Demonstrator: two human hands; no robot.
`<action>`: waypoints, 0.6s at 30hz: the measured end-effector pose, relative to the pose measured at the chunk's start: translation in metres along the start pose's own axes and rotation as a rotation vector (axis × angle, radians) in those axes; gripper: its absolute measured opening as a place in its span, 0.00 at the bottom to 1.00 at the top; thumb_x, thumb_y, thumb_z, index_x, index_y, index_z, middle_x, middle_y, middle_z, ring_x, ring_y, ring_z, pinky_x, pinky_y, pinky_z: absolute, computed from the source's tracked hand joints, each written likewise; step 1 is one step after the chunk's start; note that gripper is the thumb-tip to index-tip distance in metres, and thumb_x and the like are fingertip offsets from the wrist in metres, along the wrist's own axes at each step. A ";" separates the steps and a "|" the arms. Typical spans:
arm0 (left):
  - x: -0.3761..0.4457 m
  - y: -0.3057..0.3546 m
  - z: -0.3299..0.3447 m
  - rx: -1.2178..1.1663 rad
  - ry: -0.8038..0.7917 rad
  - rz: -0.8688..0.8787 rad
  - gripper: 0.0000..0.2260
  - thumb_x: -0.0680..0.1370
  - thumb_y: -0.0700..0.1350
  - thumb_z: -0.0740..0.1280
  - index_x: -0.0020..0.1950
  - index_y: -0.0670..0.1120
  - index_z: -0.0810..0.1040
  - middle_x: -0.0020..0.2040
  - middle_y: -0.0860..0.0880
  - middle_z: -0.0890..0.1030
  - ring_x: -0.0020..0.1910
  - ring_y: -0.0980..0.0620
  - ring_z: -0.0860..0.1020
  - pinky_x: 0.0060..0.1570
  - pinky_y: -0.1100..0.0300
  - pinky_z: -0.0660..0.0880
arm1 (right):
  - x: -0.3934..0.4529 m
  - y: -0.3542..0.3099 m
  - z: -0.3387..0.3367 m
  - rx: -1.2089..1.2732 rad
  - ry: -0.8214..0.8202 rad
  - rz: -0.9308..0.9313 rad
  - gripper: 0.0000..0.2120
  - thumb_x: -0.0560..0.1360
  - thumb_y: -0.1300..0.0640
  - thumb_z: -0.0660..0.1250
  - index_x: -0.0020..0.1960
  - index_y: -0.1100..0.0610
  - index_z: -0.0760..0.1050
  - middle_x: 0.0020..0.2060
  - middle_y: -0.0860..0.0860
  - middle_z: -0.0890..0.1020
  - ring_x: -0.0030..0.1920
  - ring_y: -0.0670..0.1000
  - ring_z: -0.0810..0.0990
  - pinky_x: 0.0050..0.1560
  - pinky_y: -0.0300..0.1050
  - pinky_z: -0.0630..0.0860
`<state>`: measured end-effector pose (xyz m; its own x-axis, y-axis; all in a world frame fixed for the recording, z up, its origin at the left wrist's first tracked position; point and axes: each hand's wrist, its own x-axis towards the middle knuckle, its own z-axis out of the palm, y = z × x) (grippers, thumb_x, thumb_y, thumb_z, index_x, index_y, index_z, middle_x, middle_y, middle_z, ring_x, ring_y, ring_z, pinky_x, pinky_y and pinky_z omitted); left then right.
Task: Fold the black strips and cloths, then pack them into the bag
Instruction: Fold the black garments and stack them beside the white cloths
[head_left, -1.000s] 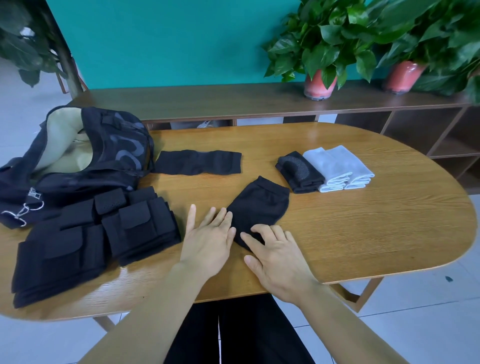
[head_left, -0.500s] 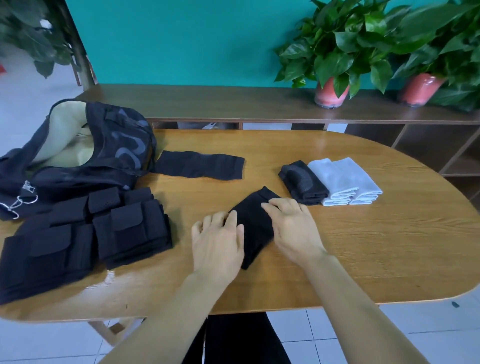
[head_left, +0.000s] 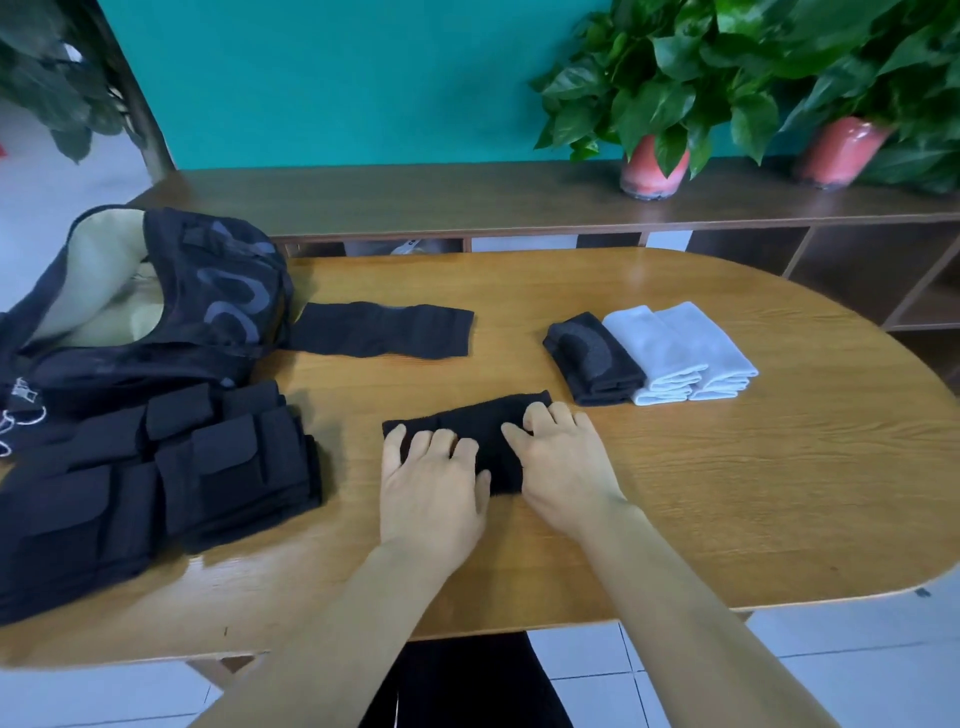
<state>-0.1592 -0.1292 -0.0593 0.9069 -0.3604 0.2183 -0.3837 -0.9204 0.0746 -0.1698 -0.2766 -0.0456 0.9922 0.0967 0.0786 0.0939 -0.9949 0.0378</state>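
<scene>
Head view: bag (head_left: 171, 306), lettering unreadable

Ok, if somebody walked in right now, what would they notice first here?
Probably both hands, left and right, pressing a black cloth flat at the table's near middle. Next, the open black bag at far left, and the white towels folded beside a black one to the right.

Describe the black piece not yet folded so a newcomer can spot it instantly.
On the oval wooden table, look to the open black bag at the far left. Just right of it lies a long black strip, spread flat. Unlike the black cloth under the hands or the folded black bundle beside the white cloths, it lies full length and untouched.
</scene>
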 end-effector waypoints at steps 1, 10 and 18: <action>0.000 -0.006 -0.002 -0.002 -0.013 0.029 0.17 0.82 0.55 0.54 0.68 0.54 0.70 0.65 0.55 0.72 0.68 0.53 0.67 0.74 0.48 0.42 | -0.004 -0.001 0.002 -0.001 0.006 0.000 0.20 0.79 0.57 0.55 0.70 0.53 0.66 0.60 0.53 0.69 0.60 0.55 0.67 0.58 0.48 0.64; -0.002 -0.044 -0.004 0.010 -0.082 0.218 0.18 0.83 0.49 0.55 0.73 0.55 0.66 0.71 0.59 0.68 0.73 0.58 0.61 0.71 0.46 0.31 | -0.036 -0.025 0.023 -0.003 0.174 0.092 0.21 0.77 0.48 0.53 0.58 0.55 0.79 0.45 0.53 0.77 0.43 0.53 0.75 0.40 0.48 0.73; 0.005 -0.056 -0.001 0.012 -0.043 0.340 0.16 0.82 0.45 0.60 0.70 0.53 0.72 0.69 0.56 0.73 0.73 0.55 0.65 0.71 0.43 0.33 | -0.044 -0.041 0.019 0.028 0.228 0.143 0.22 0.77 0.48 0.50 0.56 0.56 0.79 0.43 0.52 0.77 0.42 0.54 0.75 0.40 0.48 0.73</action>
<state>-0.1339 -0.0794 -0.0616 0.7339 -0.6529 0.1874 -0.6637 -0.7480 -0.0070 -0.2157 -0.2411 -0.0695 0.9519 -0.0435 0.3033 -0.0400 -0.9990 -0.0175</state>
